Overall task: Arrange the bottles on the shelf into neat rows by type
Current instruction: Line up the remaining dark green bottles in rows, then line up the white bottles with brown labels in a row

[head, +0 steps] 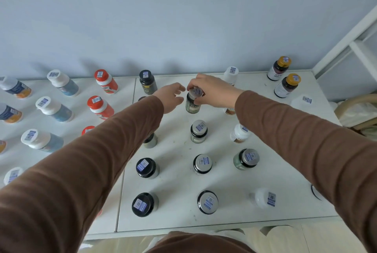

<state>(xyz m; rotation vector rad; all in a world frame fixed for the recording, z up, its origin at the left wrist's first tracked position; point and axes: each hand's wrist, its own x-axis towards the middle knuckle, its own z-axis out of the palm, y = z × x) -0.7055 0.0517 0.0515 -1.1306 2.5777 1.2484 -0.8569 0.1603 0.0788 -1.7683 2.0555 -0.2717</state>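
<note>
The shelf (224, 181) is looking like smooth, matt white board, faintly scuffed. Glossy plastic bottles (199, 130) are carrying paper stickers on their caps; the black lids (142, 204) near its front edge are shining. Brown sleeves (91, 161) are showing soft, matt knit cloth.

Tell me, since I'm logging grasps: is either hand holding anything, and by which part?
The right hand grips a dark bottle by its grey cap, from above. The left hand is beside it, open, holding nothing.
</note>
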